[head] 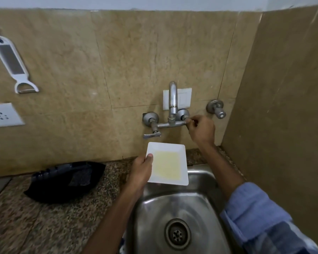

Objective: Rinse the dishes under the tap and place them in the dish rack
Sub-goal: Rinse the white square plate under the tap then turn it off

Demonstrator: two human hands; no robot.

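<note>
A square white plate point(170, 162) with a pale yellow centre is held level over the back edge of the steel sink point(207, 182). My left hand point(140, 170) grips its left rim, thumb on top. A wall-mounted metal tap point(173, 99) rises just above the plate, and no water is visible from it. My right hand point(201, 130) is closed around the tap's right handle, which it hides. The tap's left lever handle point(151, 134) hangs free.
A dark blue plastic dish rack point(66, 180) lies on the speckled granite counter point(44, 226) left of the sink. A second valve point(216, 108) sticks out of the wall right of the tap. A white peeler point(11, 65) hangs on the tiles; a side wall closes the right.
</note>
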